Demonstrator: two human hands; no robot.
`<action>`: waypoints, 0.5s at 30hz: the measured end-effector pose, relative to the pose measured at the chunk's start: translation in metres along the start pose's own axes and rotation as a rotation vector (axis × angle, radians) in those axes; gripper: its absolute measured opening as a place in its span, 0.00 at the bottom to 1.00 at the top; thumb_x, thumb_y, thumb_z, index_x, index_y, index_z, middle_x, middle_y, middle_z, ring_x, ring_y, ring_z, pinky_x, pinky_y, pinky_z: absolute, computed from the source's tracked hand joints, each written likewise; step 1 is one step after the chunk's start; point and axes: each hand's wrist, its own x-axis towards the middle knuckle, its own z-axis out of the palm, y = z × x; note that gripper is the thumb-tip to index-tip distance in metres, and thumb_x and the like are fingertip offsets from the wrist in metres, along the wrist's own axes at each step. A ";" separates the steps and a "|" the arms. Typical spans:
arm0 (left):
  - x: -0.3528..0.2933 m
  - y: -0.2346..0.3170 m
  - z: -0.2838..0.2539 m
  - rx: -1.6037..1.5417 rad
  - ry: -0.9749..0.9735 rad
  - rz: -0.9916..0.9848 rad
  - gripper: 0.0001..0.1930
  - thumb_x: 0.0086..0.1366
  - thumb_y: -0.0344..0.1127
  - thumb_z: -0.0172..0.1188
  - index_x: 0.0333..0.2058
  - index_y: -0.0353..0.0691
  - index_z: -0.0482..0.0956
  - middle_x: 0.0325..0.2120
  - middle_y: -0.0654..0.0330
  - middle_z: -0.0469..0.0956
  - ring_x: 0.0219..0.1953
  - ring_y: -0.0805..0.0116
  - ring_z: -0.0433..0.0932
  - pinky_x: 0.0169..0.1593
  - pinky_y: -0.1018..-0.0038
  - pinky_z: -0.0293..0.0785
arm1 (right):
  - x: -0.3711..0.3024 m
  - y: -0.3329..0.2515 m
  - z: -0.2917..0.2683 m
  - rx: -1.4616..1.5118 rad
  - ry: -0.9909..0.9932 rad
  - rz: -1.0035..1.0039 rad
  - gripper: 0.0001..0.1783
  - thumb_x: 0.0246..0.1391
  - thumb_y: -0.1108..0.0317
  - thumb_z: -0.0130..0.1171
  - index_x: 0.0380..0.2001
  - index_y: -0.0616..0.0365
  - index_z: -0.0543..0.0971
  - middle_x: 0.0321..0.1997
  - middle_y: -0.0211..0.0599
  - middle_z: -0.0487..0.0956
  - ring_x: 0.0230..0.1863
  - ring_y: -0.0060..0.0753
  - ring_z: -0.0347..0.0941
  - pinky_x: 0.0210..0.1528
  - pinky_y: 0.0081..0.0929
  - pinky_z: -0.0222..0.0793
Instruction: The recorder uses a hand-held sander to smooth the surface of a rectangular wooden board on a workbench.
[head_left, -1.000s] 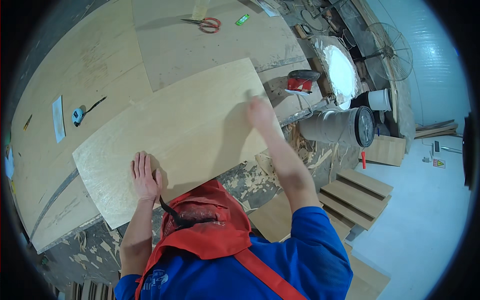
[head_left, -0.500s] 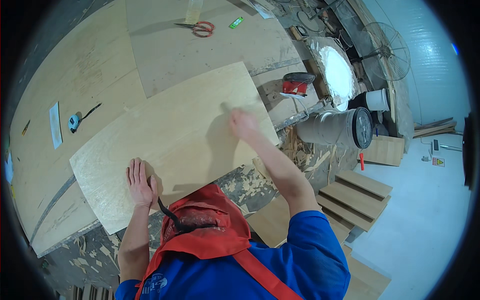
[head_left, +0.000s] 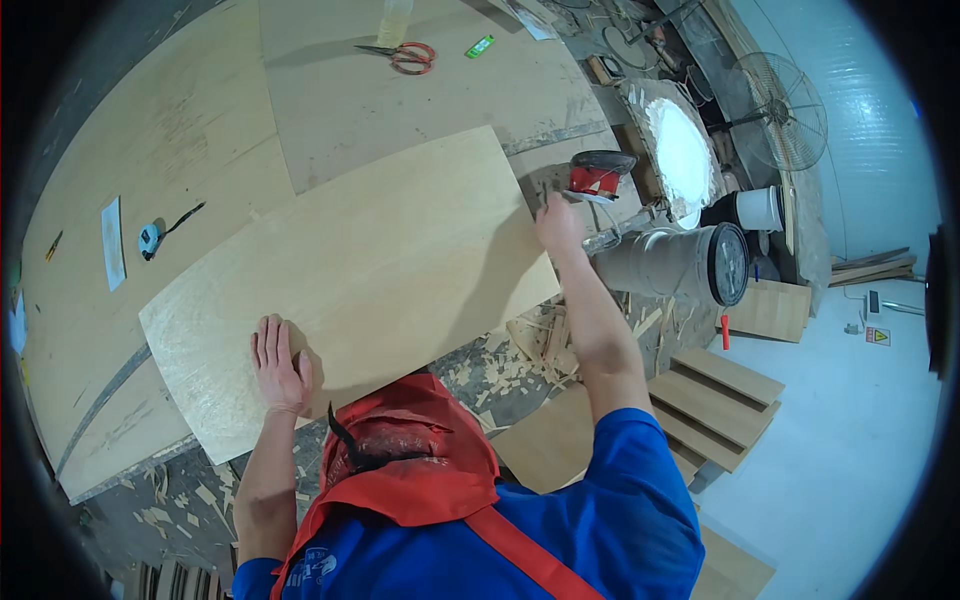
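Note:
A pale wooden board lies at a slant across the workbench in front of me. My left hand rests flat on its near left part, fingers stretched out. Past the board's right end, my right hand is closed; a small dark tip shows above its fingers, but what it belongs to is too small to make out. Just beyond that hand stands a red and black tool with a flat base and a cord.
Red-handled scissors and a small green item lie at the back. To the left are a blue tape measure and a white strip. A bucket, stacked panels and a fan stand right. Shavings litter the floor.
My right hand has moved right, from over the board to its right end near the red and black tool. The left hand and the board have stayed in place.

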 end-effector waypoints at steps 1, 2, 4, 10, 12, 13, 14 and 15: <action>-0.003 -0.001 0.001 0.010 0.010 -0.001 0.34 0.67 0.37 0.55 0.70 0.34 0.62 0.72 0.46 0.61 0.76 0.43 0.55 0.78 0.45 0.46 | -0.003 -0.005 -0.003 -0.003 0.026 -0.072 0.09 0.59 0.61 0.59 0.37 0.54 0.76 0.37 0.53 0.82 0.42 0.64 0.81 0.42 0.58 0.75; -0.007 -0.003 0.002 0.021 0.019 -0.004 0.34 0.67 0.37 0.55 0.70 0.34 0.62 0.72 0.46 0.61 0.76 0.43 0.55 0.78 0.45 0.46 | -0.002 -0.012 -0.005 -0.004 0.051 -0.145 0.09 0.60 0.61 0.59 0.37 0.55 0.76 0.37 0.53 0.82 0.42 0.63 0.81 0.42 0.58 0.75; -0.014 0.002 0.003 0.011 0.011 -0.026 0.34 0.67 0.37 0.55 0.70 0.35 0.62 0.72 0.46 0.61 0.76 0.43 0.55 0.78 0.45 0.47 | -0.008 -0.016 -0.008 0.004 0.020 -0.175 0.09 0.60 0.61 0.58 0.37 0.55 0.76 0.37 0.53 0.82 0.42 0.63 0.81 0.42 0.58 0.75; 0.000 0.004 0.002 -0.039 0.014 -0.006 0.34 0.66 0.40 0.58 0.70 0.36 0.63 0.73 0.48 0.61 0.77 0.46 0.54 0.78 0.46 0.46 | -0.025 -0.035 0.023 0.257 -0.097 0.010 0.09 0.62 0.61 0.57 0.39 0.53 0.77 0.38 0.51 0.83 0.42 0.59 0.82 0.42 0.55 0.77; -0.006 0.002 0.002 -0.037 0.018 -0.024 0.34 0.66 0.39 0.58 0.70 0.35 0.63 0.72 0.47 0.61 0.76 0.45 0.55 0.78 0.45 0.46 | -0.079 -0.117 0.055 0.048 -0.077 -0.203 0.10 0.63 0.58 0.56 0.40 0.51 0.78 0.38 0.48 0.84 0.42 0.55 0.83 0.44 0.53 0.78; -0.005 -0.001 0.003 -0.046 0.029 -0.015 0.34 0.66 0.39 0.57 0.69 0.34 0.63 0.72 0.47 0.61 0.76 0.44 0.55 0.78 0.45 0.47 | -0.107 -0.160 0.066 -0.124 -0.169 -0.282 0.12 0.63 0.56 0.56 0.42 0.49 0.79 0.38 0.46 0.85 0.42 0.52 0.84 0.45 0.52 0.78; -0.005 -0.003 0.003 -0.056 0.041 -0.008 0.34 0.66 0.38 0.57 0.69 0.33 0.63 0.72 0.46 0.62 0.76 0.43 0.55 0.78 0.45 0.47 | -0.139 -0.201 0.074 -0.051 -0.152 -0.413 0.12 0.63 0.55 0.56 0.42 0.50 0.79 0.38 0.46 0.85 0.41 0.53 0.84 0.44 0.53 0.78; -0.004 -0.005 0.003 -0.059 0.040 -0.013 0.34 0.66 0.38 0.57 0.69 0.33 0.63 0.72 0.46 0.62 0.76 0.43 0.55 0.78 0.45 0.47 | -0.161 -0.222 0.080 0.020 -0.134 -0.538 0.13 0.63 0.55 0.56 0.41 0.50 0.79 0.38 0.47 0.85 0.41 0.53 0.84 0.43 0.53 0.78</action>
